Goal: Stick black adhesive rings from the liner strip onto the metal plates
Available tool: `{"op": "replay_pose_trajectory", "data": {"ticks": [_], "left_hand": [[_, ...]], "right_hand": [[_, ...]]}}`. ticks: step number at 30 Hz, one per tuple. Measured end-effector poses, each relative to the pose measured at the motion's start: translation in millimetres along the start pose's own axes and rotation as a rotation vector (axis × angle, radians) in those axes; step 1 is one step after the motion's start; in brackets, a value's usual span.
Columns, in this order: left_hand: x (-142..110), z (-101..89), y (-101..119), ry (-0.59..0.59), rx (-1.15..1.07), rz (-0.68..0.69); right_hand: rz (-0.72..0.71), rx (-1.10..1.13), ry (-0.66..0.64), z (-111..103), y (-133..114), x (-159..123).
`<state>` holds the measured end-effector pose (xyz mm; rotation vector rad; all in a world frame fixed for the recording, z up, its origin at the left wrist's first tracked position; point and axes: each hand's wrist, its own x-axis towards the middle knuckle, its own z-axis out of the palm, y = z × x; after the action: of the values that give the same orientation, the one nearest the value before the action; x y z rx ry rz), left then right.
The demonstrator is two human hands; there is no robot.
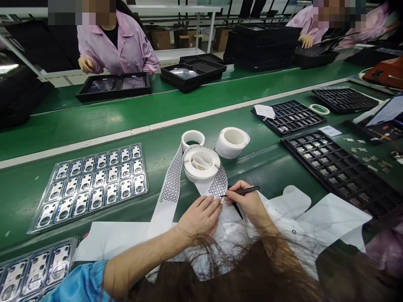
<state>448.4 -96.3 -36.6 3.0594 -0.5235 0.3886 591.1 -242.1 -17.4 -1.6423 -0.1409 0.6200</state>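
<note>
My left hand (201, 216) has its fingers bent together on the left edge of a white strip with small black-outlined rings (217, 184). That strip comes off a white roll (201, 173) just ahead. In my right hand (247, 203) are black tweezers (247, 190), their tip at the strip beside my left fingertips. A dark pointed piece (238, 211) shows beneath the right hand; whether it belongs to the tweezers I cannot tell. Another roll (193, 137) trails a ringed strip (171, 182) to the left. A third white roll (233, 142) stands behind.
Clear trays of silvery plates (97, 180) lie left, with another tray (34, 272) nearer. Black compartment trays (333, 167) hold small metal parts on the right. White backing paper (333, 218) spreads near my arms. Across the green belt (176, 107), people in pink work beside black boxes (115, 86).
</note>
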Motion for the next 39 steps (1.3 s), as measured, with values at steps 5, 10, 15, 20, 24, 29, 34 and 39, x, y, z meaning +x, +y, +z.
{"op": "replay_pose_trajectory", "data": {"ticks": [5,10,15,20,24,29,34,39], "left_hand": [[0.2,-0.4,0.4,-0.013,-0.005,-0.001],[0.8,-0.5,0.2,-0.015,-0.009,0.002],[0.7,0.0,0.5,0.007,-0.016,-0.005],[0.3,0.5,0.5,0.028,-0.022,-0.006],[0.1,1.1,0.3,0.047,-0.029,-0.007],[-0.7,2.9,0.3,0.082,-0.037,-0.029],[-1.3,4.9,0.1,0.116,-0.038,-0.031],[-2.9,9.3,0.3,0.117,-0.033,-0.056]], "right_hand": [[0.011,0.013,0.003,0.6,-3.9,-1.1],[0.013,0.021,0.005,1.1,-6.3,-2.1],[0.011,0.032,0.012,1.2,-6.5,-2.3],[0.016,0.041,0.009,0.6,-5.2,-3.0],[0.014,0.058,0.013,1.6,-6.0,-3.2],[0.007,0.078,0.006,3.2,-8.0,-3.7],[-0.008,0.073,-0.006,1.7,-5.0,-2.7],[-0.052,0.106,-0.022,1.7,-3.5,-2.2]]}}
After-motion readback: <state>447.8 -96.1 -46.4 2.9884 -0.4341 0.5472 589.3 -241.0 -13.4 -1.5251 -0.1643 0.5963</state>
